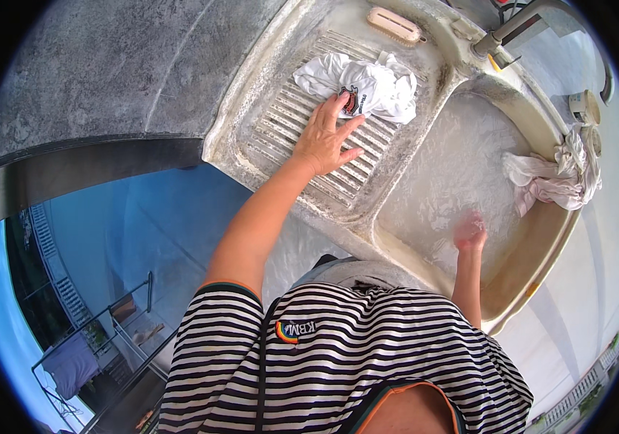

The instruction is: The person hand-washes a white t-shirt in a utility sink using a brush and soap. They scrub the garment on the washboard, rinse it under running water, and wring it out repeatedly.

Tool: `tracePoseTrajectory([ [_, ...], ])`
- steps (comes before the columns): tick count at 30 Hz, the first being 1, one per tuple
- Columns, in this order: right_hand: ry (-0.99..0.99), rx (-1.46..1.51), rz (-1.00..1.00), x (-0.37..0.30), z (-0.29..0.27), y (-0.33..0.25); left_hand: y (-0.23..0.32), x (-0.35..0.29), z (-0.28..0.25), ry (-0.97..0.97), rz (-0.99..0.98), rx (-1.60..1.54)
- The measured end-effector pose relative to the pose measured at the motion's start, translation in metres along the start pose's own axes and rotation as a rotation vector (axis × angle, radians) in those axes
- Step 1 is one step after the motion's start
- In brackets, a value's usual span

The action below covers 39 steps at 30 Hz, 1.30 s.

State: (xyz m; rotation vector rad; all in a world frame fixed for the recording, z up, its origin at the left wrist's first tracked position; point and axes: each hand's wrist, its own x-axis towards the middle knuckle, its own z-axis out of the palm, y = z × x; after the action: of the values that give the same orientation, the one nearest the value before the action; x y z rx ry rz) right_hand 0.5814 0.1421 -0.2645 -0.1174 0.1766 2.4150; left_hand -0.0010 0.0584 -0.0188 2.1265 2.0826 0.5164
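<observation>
A bunched white garment with a dark and red print (389, 83) lies on the ridged washboard (277, 123) of a worn stone sink. My left hand (320, 141) rests at the garment's near edge, fingers spread, the fingertips touching the cloth by the print. It grips nothing. To the right, my right hand (471, 231) is partly sunk in the cloudy water (440, 166) of the basin (539, 249). Its fingers are blurred under the surface, so whether they hold anything is hidden.
A pale pink scrub brush (395, 25) sits at the washboard's far end. Beyond the basin is a tap (501, 36). A wet whitish-pink cloth (552, 177) hangs over the right rim, near a small tub (583, 107). At left is a grey countertop (107, 79).
</observation>
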Motion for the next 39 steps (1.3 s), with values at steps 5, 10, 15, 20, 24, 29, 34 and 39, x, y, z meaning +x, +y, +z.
tracePoseTrajectory([
  [5, 0.037, -0.043, -0.018, 0.214, 0.199, 0.193, -0.005, -0.011, -0.008, -0.007, 0.005, 0.05],
  [10, 0.108, -0.839, -0.105, 0.282, 0.319, 0.223, -0.006, -0.009, -0.008, 0.011, 0.015, 0.02],
  [15, 1.016, -1.269, -0.756, 0.21, 0.229, 0.126, -0.005, -0.014, -0.005, 0.021, -0.009, -0.011],
  [20, 1.255, -0.524, -0.781, 0.074, 0.067, 0.03, -0.004, -0.004, -0.001, 0.061, 0.047, -0.074],
  [24, 0.079, -0.063, -0.183, 0.218, 0.175, 0.158, -0.015, -0.009, -0.002, 0.157, 0.013, -0.257],
  [29, 0.483, -1.562, -0.247, 0.358, 0.335, 0.244, -0.063, 0.087, -0.032, 0.487, -0.078, -0.281],
  [34, 0.883, -2.264, 0.015, 0.432, 0.294, 0.268, -0.069, 0.158, -0.036, -0.375, -0.523, -0.17],
  [39, 0.36, -2.417, -0.691, 0.324, 0.307, 0.343, -0.045, 0.044, -0.043, 0.163, -0.015, -0.388],
])
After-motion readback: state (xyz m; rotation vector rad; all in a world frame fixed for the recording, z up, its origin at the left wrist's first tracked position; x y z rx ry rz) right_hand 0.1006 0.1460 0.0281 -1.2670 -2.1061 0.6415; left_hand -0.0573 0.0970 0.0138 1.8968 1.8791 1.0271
